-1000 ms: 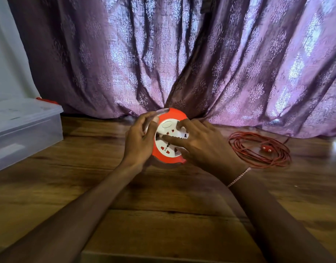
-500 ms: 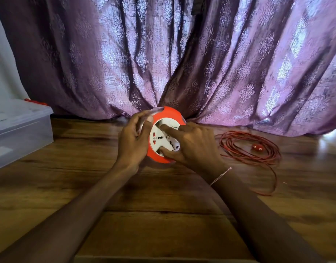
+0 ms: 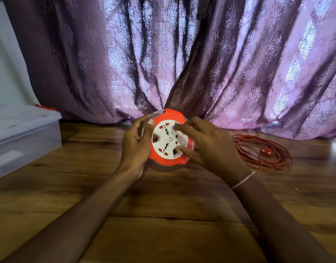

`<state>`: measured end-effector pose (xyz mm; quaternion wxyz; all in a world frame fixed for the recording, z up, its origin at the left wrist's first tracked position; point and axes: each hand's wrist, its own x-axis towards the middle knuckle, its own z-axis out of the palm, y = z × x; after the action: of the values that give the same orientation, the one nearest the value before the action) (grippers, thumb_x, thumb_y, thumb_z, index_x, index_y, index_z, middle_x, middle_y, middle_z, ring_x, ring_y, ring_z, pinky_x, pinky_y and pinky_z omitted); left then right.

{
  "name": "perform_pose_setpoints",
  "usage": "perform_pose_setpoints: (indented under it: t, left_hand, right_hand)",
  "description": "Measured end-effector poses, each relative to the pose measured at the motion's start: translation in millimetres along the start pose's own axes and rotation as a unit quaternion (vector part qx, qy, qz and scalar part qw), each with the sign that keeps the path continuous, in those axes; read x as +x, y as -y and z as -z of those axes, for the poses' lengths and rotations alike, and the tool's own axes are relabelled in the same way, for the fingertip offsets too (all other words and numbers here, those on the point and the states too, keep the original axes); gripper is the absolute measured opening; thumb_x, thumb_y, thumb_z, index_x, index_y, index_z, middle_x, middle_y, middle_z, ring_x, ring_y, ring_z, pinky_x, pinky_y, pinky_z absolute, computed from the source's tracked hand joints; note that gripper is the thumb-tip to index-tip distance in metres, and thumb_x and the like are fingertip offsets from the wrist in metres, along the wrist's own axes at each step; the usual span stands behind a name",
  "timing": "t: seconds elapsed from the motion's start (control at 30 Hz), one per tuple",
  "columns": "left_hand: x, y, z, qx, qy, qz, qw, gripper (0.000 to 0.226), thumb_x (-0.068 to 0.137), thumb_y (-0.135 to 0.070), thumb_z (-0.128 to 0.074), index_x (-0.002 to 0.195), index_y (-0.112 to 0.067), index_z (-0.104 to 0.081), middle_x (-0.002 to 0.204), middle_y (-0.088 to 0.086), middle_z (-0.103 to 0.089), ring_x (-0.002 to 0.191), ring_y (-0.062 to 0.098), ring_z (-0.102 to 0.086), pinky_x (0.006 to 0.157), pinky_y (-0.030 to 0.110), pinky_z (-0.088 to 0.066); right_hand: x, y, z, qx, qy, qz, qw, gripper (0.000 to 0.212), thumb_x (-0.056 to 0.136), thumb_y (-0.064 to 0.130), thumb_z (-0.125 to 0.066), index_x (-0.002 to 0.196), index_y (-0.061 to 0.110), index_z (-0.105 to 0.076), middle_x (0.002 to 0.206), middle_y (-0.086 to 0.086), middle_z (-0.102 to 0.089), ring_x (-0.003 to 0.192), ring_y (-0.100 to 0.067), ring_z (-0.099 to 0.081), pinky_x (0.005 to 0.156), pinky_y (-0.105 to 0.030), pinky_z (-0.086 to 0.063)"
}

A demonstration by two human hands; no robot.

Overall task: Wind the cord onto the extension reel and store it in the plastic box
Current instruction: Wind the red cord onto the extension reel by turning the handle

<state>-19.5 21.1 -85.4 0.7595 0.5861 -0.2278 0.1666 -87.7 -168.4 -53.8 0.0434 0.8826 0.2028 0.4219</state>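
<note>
Head: left hand (image 3: 136,148), right hand (image 3: 210,147) on reel (image 3: 169,142)

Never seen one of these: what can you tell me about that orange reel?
The reel is round plastic: orange rim, white face with sockets, red inserts and a small centre ring. It is tilted toward the camera, low over the wooden floor, before the curtain. The left hand grips its left rim; the right hand touches its face.

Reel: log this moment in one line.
left hand grips reel rim | right hand touches reel front | cord loose on floor | plastic box at left
</note>
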Motion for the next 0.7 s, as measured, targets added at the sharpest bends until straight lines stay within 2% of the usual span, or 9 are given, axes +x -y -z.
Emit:
perform_pose_setpoints:
  t: [0.07,0.13,0.2,0.3,0.4,0.5,0.6,0.7]
  left_hand:
    - [0,-1,1,-0.011,0.009,0.012,1.000,0.027,0.108,-0.022,-0.054,0.111,-0.038,-0.076,0.122,-0.003,-0.077,0.105,0.021,-0.072,0.093,0.054,-0.058]
    - [-1,-2,1,-0.019,0.014,0.015,1.000,0.031,0.107,-0.020,-0.054,0.106,-0.042,-0.076,0.120,-0.003,-0.077,0.110,0.020,-0.073,0.090,0.043,-0.060]
    - [-1,-4,0,-0.024,0.015,0.019,0.999,0.033,0.107,-0.020,-0.055,0.103,-0.044,-0.077,0.117,-0.002,-0.078,0.104,0.017,-0.075,0.080,0.033,-0.061]
    - [0,-5,2,-0.021,0.017,0.024,0.999,0.031,0.106,-0.022,-0.057,0.102,-0.044,-0.078,0.114,0.000,-0.079,0.095,0.016,-0.076,0.070,0.029,-0.061]
    - [2,-3,5,-0.003,0.032,0.016,0.999,0.027,0.105,-0.023,-0.059,0.104,-0.043,-0.078,0.112,-0.001,-0.079,0.096,0.018,-0.076,0.073,0.030,-0.061]
    - [4,1,9,0.015,0.047,0.009,0.999,0.023,0.105,-0.022,-0.059,0.111,-0.036,-0.077,0.115,-0.001,-0.079,0.102,0.018,-0.075,0.086,0.039,-0.061]
    - [6,4,14,0.030,0.057,0.014,0.998,0.022,0.105,-0.024,-0.059,0.121,-0.025,-0.075,0.119,0.001,-0.078,0.107,0.023,-0.074,0.092,0.045,-0.060]
    - [9,9,17,0.035,0.056,0.027,0.997,0.024,0.105,-0.026,-0.061,0.124,-0.022,-0.073,0.119,0.003,-0.077,0.110,0.029,-0.074,0.093,0.050,-0.060]
  right_hand:
    - [0,3,-8,-0.064,0.026,0.049,0.996,0.056,0.088,0.047,-0.066,0.141,0.035,-0.056,0.125,0.000,-0.063,0.099,-0.023,-0.062,0.061,-0.034,-0.050]
    - [2,9,-17,-0.086,0.053,0.060,0.993,0.056,0.093,0.044,-0.057,0.148,0.039,-0.048,0.128,-0.005,-0.062,0.105,-0.027,-0.059,0.062,-0.039,-0.056]
    - [2,12,-19,-0.094,0.066,0.068,0.991,0.055,0.096,0.042,-0.053,0.150,0.042,-0.042,0.128,-0.008,-0.062,0.109,-0.030,-0.057,0.061,-0.043,-0.057]
    - [2,12,-17,-0.107,0.063,0.086,0.989,0.050,0.097,0.042,-0.049,0.147,0.043,-0.046,0.126,-0.012,-0.065,0.106,-0.033,-0.061,0.056,-0.040,-0.055]
    - [2,16,-18,-0.098,0.060,0.084,0.990,0.047,0.096,0.043,-0.052,0.142,0.043,-0.053,0.116,-0.012,-0.068,0.090,-0.033,-0.066,0.053,-0.039,-0.054]
    - [2,21,-21,-0.088,0.052,0.072,0.992,0.045,0.095,0.043,-0.056,0.140,0.042,-0.056,0.108,-0.009,-0.070,0.081,-0.032,-0.065,0.051,-0.040,-0.053]
    - [2,23,-18,-0.097,0.059,0.073,0.991,0.050,0.093,0.045,-0.063,0.142,0.045,-0.054,0.106,-0.007,-0.070,0.076,-0.029,-0.066,0.048,-0.035,-0.049]
    - [4,24,-16,-0.103,0.074,0.070,0.989,0.055,0.090,0.046,-0.067,0.143,0.046,-0.053,0.106,-0.007,-0.069,0.077,-0.028,-0.067,0.047,-0.031,-0.042]
